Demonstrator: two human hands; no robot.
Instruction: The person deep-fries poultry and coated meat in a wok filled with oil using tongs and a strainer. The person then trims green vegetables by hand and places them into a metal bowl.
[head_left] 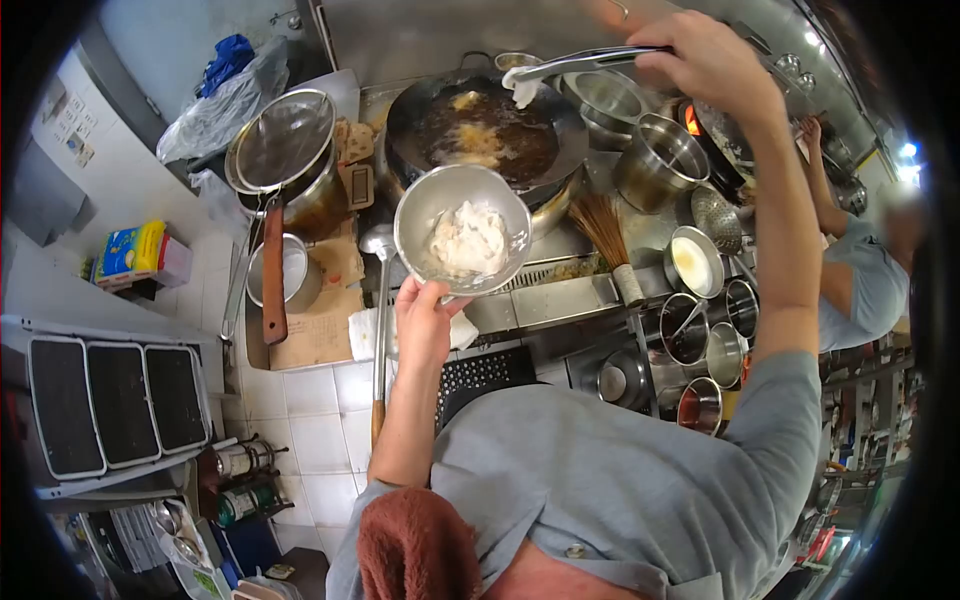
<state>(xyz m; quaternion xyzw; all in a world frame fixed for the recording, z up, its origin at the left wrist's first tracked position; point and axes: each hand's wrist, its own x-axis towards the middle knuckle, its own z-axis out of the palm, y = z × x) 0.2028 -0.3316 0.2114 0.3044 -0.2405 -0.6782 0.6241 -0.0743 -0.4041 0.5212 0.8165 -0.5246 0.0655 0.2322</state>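
My left hand [424,318] grips the near rim of a metal bowl [412,232], which holds pale, batter-coated pieces [468,240]. The bowl is in front of a large wok [410,125] of bubbling dark oil, where golden bits [470,140] float. High on the right, my right hand [685,62] is closed around metal tongs [600,56]. A white battered piece [522,88] hangs at the tips of the tongs, above the wok's far right edge.
Left of the wok, a mesh strainer [285,140] with a wooden handle rests on a pot. A ladle [380,290] lies beside the bowl. A bamboo brush [605,235], a steel pot [660,165] and several sauce containers [700,405] stand right. Another person [865,270] is at far right.
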